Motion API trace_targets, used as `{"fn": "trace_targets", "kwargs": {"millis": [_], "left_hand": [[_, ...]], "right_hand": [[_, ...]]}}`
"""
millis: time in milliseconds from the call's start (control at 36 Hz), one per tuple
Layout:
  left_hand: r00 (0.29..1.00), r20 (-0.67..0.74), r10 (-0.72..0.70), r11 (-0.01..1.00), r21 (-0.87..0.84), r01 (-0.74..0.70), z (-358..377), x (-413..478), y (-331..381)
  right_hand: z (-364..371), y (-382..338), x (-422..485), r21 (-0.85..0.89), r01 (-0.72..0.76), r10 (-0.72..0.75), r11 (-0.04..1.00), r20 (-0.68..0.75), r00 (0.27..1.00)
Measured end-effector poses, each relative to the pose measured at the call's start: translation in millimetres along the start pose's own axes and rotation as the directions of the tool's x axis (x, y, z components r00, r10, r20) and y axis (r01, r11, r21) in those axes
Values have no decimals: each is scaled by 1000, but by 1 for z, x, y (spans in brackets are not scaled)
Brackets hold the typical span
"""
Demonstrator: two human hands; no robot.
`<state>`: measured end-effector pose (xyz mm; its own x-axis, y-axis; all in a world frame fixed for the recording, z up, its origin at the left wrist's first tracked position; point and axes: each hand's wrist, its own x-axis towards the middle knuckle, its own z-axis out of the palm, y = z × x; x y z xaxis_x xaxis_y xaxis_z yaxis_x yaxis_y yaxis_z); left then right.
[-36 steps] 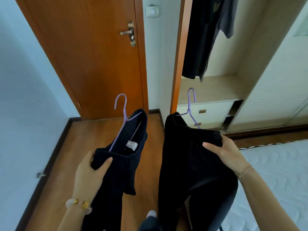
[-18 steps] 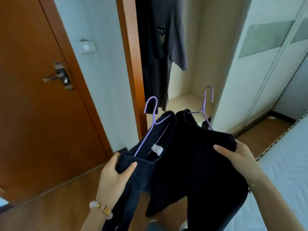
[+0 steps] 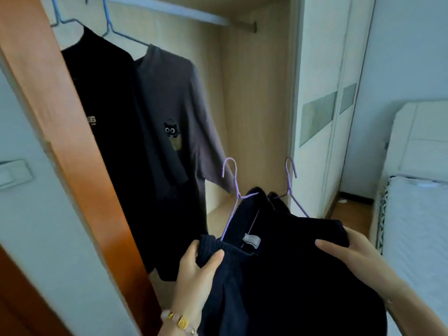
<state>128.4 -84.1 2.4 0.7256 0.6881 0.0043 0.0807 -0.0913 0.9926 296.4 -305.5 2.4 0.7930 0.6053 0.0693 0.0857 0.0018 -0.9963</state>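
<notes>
- Left hand (image 3: 196, 270) grips the ribbed waistband of the left dark garment (image 3: 244, 217): thumb across the front, fingers curled behind the cloth.
- Right hand (image 3: 351, 253) pinches the top edge of the right dark garment (image 3: 310, 275), thumb on the front face.
- Each garment sits on its own hanger, the left purple hanger (image 3: 232, 187) and the right purple hanger (image 3: 292, 187). Both hooks stand upright and free.
- Key relation: the wardrobe rail (image 3: 240, 23) lies well above and ahead of both hands. Both hooks are far below the rail.
- Below the rail's left part hang a black shirt (image 3: 109, 117) and a grey shirt (image 3: 174, 105) on blue hangers. The stretch of rail right of the grey shirt looks bare.
- Each hanger's visible arm slopes from the hook down toward the hand holding that garment.
- Left hook is nearer the hung shirts; right hook sits under the rail's right end.
- Judgement: next is a lift toward the rail, hooks leading. Either hand looks about equally placed.
- Not readable: the far hanger arms are inside the cloth, the garment hems are cut off at the frame bottom, the fingers are hidden behind the fabric, and the rail's left end is blurred.
</notes>
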Motion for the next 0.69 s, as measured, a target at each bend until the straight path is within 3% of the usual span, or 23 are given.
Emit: {"fn": "trace_targets", "kwargs": {"millis": [167,389,528,694], "left_hand": [[995,66,68,978,-200,-54,48,97,59],[983,129,134,947,-309,-88,102,208,113],[983,92,156,945,-304,-122,131,271,120],[993,-32,116,942,-312,-120,147,343,140]], "right_hand": [[-15,-46,66,-71,56,-58,996,-33,998],[-33,-88,178,-103,11,-17,995,-56,998],[-36,-96,265,-59,35,-37,998,-30,999],[-33,-106,358,-59,73,-65,996,119,991]]}}
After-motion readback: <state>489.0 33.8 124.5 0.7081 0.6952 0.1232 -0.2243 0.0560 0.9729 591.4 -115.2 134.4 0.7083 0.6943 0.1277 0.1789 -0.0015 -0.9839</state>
